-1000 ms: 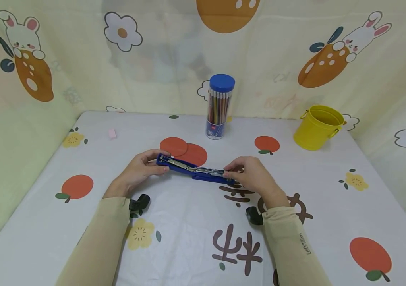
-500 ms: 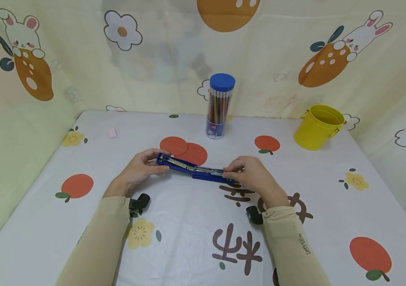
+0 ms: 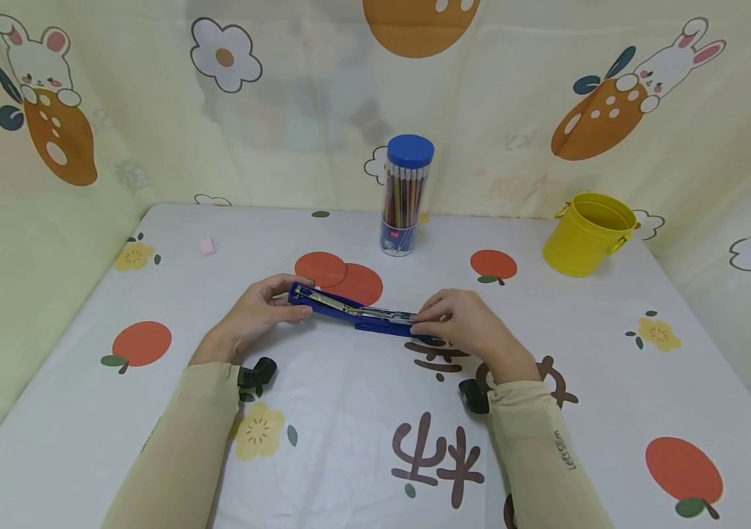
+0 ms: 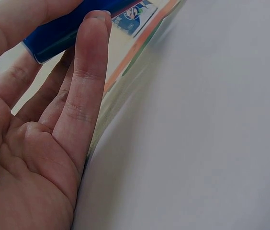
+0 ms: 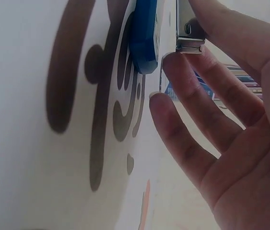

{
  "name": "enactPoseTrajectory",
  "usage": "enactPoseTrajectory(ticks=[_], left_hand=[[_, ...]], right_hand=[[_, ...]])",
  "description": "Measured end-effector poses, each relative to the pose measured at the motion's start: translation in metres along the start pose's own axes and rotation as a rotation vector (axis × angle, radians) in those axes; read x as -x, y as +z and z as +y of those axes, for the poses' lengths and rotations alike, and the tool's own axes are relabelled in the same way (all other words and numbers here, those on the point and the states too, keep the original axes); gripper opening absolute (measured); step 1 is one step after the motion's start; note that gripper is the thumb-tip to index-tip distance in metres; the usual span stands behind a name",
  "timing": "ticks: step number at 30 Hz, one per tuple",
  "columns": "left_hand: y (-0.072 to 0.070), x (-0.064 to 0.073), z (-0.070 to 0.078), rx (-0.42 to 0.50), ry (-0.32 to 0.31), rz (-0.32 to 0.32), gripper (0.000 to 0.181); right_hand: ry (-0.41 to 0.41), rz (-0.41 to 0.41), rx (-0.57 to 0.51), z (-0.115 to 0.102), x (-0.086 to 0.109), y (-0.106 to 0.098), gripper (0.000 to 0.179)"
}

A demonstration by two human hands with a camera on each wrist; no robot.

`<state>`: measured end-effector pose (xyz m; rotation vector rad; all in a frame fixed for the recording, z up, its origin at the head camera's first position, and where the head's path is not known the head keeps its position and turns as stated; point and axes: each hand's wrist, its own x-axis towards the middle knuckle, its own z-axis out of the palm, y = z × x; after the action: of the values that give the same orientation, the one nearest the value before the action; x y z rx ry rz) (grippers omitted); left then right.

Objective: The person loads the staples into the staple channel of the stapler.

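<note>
A blue stapler lies swung wide open across the middle of the table, its metal insides facing up. My left hand grips its raised left end between thumb and fingers; in the left wrist view the blue end sits between them. At the right end, my right hand pinches the silver staple magazine. The right wrist view shows the magazine's squared metal tip between thumb and fingers, apart from the blue base. Two of that hand's fingers extend below the tip.
A clear tube of pencils with a blue lid stands upright at the back, beyond the stapler. A yellow bucket is at the back right. On the left lies a small pink block. A patterned cloth covers the table, with printed curtains around it.
The right wrist has turned very slightly, its black wrist camera shifting a little to the right. The stapler and left hand stay practically where they were.
</note>
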<state>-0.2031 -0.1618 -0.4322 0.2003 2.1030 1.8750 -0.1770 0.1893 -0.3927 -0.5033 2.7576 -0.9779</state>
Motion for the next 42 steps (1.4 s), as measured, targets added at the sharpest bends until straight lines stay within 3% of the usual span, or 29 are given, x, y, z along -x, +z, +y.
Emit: enactPoseTrajectory(ticks=[10, 17, 21, 33, 42], left_hand=[[0.000, -0.001, 0.000, 0.006, 0.001, 0.002, 0.054], [-0.001, -0.002, -0.002, -0.004, -0.008, 0.004, 0.055], [-0.001, -0.003, -0.002, -0.008, 0.009, 0.007, 0.055], [0.006, -0.004, 0.003, 0.059, 0.144, 0.012, 0.062], [0.026, 0.000, 0.019, 0.092, 0.307, 0.014, 0.055]], right_hand=[[0.047, -0.039, -0.074, 0.006, 0.002, -0.004, 0.027], [0.064, -0.038, -0.132, 0.006, 0.001, -0.004, 0.066], [0.086, -0.039, -0.175, 0.011, 0.000, -0.002, 0.077], [0.107, -0.047, -0.245, 0.013, 0.001, -0.003, 0.090], [0.084, -0.027, -0.294, 0.012, 0.001, -0.002, 0.099]])
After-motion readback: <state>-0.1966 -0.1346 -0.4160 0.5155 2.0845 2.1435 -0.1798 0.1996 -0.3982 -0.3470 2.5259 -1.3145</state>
